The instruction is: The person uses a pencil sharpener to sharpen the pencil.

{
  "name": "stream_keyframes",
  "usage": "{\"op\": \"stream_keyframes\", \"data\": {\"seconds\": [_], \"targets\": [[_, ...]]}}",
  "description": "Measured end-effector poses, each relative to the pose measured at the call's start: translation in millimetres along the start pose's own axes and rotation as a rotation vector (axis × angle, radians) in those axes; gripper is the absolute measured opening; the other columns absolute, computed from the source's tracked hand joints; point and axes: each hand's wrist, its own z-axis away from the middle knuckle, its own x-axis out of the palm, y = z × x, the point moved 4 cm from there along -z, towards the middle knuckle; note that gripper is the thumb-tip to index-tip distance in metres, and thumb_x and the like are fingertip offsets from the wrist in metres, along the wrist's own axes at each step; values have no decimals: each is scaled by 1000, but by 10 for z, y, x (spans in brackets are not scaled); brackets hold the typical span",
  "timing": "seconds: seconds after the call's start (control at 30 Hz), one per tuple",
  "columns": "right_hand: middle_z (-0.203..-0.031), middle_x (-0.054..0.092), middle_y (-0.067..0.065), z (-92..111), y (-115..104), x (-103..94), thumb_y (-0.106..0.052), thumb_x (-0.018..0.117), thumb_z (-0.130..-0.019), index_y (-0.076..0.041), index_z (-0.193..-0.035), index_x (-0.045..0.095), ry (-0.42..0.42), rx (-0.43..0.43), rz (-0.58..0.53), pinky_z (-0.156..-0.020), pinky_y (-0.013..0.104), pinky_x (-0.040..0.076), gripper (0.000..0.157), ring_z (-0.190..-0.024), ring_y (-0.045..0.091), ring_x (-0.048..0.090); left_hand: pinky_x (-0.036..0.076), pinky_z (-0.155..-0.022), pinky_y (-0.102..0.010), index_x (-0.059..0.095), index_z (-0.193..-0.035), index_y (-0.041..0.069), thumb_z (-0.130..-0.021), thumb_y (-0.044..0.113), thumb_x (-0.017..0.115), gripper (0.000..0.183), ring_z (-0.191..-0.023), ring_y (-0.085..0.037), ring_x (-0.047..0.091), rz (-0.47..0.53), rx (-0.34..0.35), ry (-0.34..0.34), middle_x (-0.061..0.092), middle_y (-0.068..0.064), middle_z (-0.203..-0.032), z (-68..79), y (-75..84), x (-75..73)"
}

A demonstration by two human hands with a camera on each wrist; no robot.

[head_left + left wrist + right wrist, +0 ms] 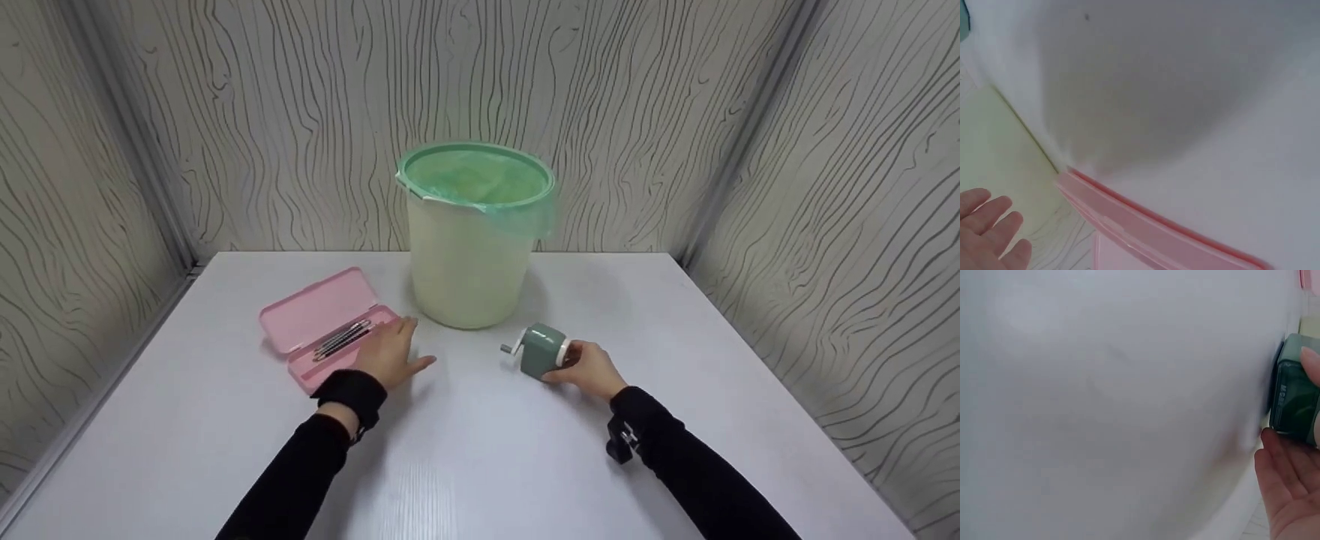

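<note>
A green hand-crank pencil sharpener [541, 349] with a white front ring stands right of the table's middle, its crank pointing left. My right hand [592, 370] grips it from the right side; in the right wrist view the thumb lies along one side of the dark clear shavings drawer [1296, 402] and the fingers along the other. My left hand [388, 355], fingers extended and thumb spread, is over the right end of an open pink pencil case [324, 309]. Several pencils [342, 341] lie in its tray, partly beside the hand.
A tall cream bin [472, 262] with a green rim and a green plastic liner [480, 180] stands at the back centre, behind both hands. Wood-grain patterned panels [300, 135] enclose the white table [480, 450] at the back and sides.
</note>
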Motion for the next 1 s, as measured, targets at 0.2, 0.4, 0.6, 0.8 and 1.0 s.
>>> {"op": "stream_keyframes", "data": {"seconds": [0.2, 0.4, 0.6, 0.8, 1.0], "targets": [[-125, 68, 32, -9, 240, -262, -20, 87, -79, 13, -127, 60, 127, 135, 36, -101, 51, 53, 64, -117, 44, 67, 29, -125, -55, 45, -151, -2, -95, 50, 68, 79, -149, -37, 42, -104, -65, 10, 48, -22, -157, -117, -207, -2], [-130, 63, 38, 40, 408, -492, -23, 83, -84, 18, -128, 56, 248, 206, 85, -102, 56, 51, 66, -120, 49, 63, 27, -124, -60, 48, -149, 1, -93, 49, 70, 76, -148, -40, 43, -108, -78, 72, 51, -22, -154, -154, -273, -19], [-130, 61, 40, 115, 578, -726, -28, 79, -87, 20, -126, 55, 325, 309, 121, -102, 58, 51, 66, -119, 52, 63, 25, -124, -63, 52, -146, 5, -92, 51, 70, 73, -146, -43, 44, -97, -100, 77, 52, -22, -152, -149, -316, -44], [-132, 59, 41, 196, 678, -846, -30, 77, -88, 19, -129, 51, 369, 412, 114, -102, 57, 51, 69, -121, 51, 62, 22, -124, -65, 52, -148, 8, -93, 56, 66, 75, -149, -43, 40, -132, -130, 27, 50, -22, -156, -180, -343, -86], [-136, 56, 39, 207, 706, -845, -35, 76, -89, 15, -136, 46, 353, 463, 129, -98, 57, 51, 75, -122, 51, 61, 19, -126, -65, 48, -151, 8, -95, 57, 61, 75, -152, -44, 35, -129, -176, -55, 45, -22, -159, -196, -360, -135]]}}
